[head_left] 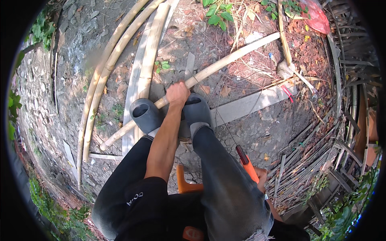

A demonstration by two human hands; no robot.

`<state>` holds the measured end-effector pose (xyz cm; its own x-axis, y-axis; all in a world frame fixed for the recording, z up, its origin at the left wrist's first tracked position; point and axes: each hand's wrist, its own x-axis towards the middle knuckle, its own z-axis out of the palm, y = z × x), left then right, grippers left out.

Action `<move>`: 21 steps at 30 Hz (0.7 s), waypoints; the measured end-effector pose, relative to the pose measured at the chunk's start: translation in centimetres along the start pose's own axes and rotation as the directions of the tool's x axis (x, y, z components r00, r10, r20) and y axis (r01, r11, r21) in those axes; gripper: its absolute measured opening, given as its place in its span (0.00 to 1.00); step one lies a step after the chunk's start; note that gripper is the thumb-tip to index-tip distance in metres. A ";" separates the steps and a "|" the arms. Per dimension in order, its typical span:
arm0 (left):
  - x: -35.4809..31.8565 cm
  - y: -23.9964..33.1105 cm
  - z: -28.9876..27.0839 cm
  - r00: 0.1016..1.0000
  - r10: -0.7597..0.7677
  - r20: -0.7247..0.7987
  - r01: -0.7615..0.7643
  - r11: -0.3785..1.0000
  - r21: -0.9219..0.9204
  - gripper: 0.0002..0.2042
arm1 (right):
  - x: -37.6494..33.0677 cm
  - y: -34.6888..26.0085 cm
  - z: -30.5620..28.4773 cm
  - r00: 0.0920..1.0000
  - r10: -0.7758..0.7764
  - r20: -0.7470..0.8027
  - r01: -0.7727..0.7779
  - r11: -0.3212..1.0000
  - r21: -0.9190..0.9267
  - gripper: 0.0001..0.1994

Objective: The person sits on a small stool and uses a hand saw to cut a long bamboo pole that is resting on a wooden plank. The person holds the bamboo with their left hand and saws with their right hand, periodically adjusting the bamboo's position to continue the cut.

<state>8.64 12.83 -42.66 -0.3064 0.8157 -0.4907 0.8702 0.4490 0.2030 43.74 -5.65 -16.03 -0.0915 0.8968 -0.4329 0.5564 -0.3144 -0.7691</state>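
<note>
My left hand (178,93) is closed around a pale bamboo pole (233,58), which runs slantwise across the ground from lower left to upper right. It grips the pole between my two grey rubber shoes (197,110); the left shoe covers part of the pole. My right hand (261,177), partly hidden by my right knee, is closed on the orange handle of a tool (250,168). A dark red part sits at the tool's front, and a thin dark line runs forward from it, perhaps a blade seen edge-on.
Two long bamboo poles (105,72) lie at the left, beside a split bamboo length (149,60). A flat grey board (253,105) lies right of my feet. Thin strips (297,160) are heaped at the right. An orange plastic piece (188,186) shows between my legs. A red bag (315,17) lies far right.
</note>
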 end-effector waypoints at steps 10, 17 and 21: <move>-0.6 -0.6 -0.2 1.000 0.012 0.025 -0.012 1.000 0.000 0.13 | 5.5 -2.0 3.0 0.996 -0.024 0.084 0.029 0.998 -0.050 0.09; 0.2 -1.3 -1.0 1.000 0.015 -0.016 -0.015 1.000 0.008 0.13 | 9.3 -0.3 7.2 0.989 -0.142 0.049 0.144 0.988 -0.051 0.05; 1.1 -0.1 -1.0 0.999 0.006 -0.051 -0.007 1.000 -0.013 0.14 | 1.4 0.7 1.7 1.000 -0.029 0.012 0.029 0.999 0.017 0.02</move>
<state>7.85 14.03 -42.36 -0.3202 0.8358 -0.4460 0.8671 0.4482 0.2174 42.63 -5.12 -18.00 -0.1172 0.9018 -0.4160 0.5392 -0.2940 -0.7892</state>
